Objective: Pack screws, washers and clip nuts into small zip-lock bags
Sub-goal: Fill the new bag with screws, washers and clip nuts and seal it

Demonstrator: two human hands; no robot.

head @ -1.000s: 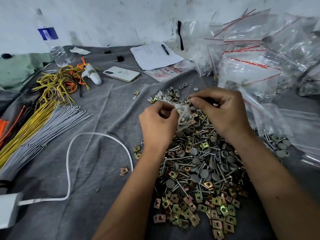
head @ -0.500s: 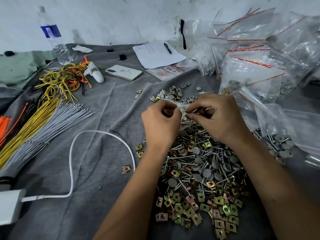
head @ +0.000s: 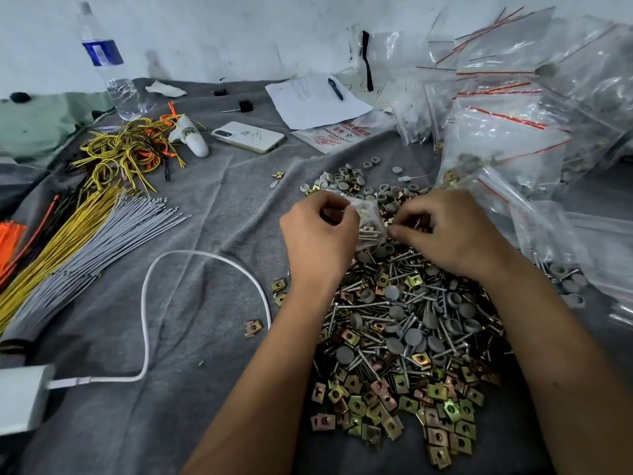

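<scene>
A small clear zip-lock bag (head: 371, 222) with screws and clip nuts inside sits between my two hands, just above the big heap. My left hand (head: 320, 240) pinches its left upper edge with curled fingers. My right hand (head: 452, 234) pinches the bag's right side. Below the hands spreads a pile of screws (head: 394, 313), grey round washers (head: 412, 335) and brass clip nuts (head: 442, 426) on the grey cloth (head: 212, 207). More grey washers (head: 342, 181) lie beyond the hands.
Filled zip-lock bags with red seals (head: 513, 125) pile up at the right. A phone (head: 248, 137), paper with a pen (head: 313, 101), a water bottle (head: 109, 73), yellow and grey wire bundles (head: 68, 241) and a white charger cable (head: 147, 303) lie left and behind.
Both hands have come lower and closer over the bag. The right hand's fingers have slid along the bag's top toward its right side.
</scene>
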